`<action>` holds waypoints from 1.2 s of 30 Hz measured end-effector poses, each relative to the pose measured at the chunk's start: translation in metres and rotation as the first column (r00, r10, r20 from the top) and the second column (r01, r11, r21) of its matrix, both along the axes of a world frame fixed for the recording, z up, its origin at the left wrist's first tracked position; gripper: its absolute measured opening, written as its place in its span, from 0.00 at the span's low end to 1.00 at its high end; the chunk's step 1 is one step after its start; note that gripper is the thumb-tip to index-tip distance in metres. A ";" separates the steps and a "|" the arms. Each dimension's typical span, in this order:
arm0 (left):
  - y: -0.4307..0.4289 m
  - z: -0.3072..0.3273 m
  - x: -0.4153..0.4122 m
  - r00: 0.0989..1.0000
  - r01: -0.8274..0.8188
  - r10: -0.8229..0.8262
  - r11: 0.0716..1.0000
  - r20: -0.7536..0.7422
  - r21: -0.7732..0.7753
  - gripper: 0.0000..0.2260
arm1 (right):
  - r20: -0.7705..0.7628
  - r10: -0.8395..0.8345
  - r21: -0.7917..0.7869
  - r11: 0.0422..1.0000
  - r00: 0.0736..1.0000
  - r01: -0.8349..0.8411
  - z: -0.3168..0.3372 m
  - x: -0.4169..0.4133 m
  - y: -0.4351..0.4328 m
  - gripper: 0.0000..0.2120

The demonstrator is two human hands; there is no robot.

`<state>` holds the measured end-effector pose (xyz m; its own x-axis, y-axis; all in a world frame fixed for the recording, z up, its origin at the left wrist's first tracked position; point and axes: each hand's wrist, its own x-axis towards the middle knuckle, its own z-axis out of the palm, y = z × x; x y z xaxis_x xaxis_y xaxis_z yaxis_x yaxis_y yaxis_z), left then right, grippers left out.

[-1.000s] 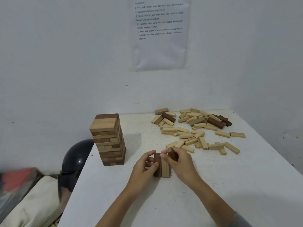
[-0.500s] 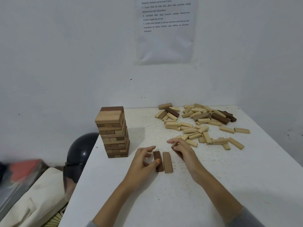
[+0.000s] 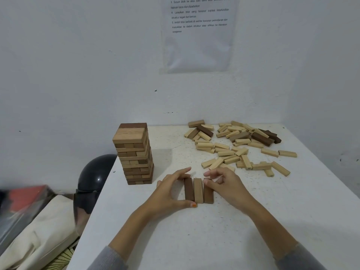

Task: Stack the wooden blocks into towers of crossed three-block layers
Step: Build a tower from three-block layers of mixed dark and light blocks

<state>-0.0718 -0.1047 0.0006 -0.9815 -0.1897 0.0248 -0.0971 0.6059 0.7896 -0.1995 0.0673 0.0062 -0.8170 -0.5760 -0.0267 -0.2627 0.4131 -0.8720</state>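
One finished tower is standing beyond the fingers of my left hand. Several dozen loose blocks, too tangled to count, are lying past those of my right hand. Between my fingertips three blocks are lying side by side, up from two. The third block is completing a new tower's base layer. Both hands are pressing it with loosely open fingers, gripping nothing.

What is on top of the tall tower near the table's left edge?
The tower is topped by two light blocks and one dark brown block at the far side; nothing rests on them. Its far face is hidden.
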 end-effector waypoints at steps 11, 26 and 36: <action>-0.002 -0.004 -0.005 0.999 0.001 -0.001 1.000 -0.050 -0.009 0.37 | -0.090 0.345 0.022 0.938 0.934 -0.345 -0.007 -0.004 0.022 0.40; -0.002 -0.009 -0.004 0.999 0.014 -0.017 0.998 -0.052 -0.060 0.36 | -0.131 0.324 0.030 0.946 0.937 -0.323 -0.016 -0.004 0.018 0.40; -0.002 -0.009 -0.003 0.998 0.008 -0.011 0.998 -0.057 -0.065 0.35 | -0.121 0.319 0.026 0.948 0.940 -0.319 -0.020 -0.006 0.019 0.36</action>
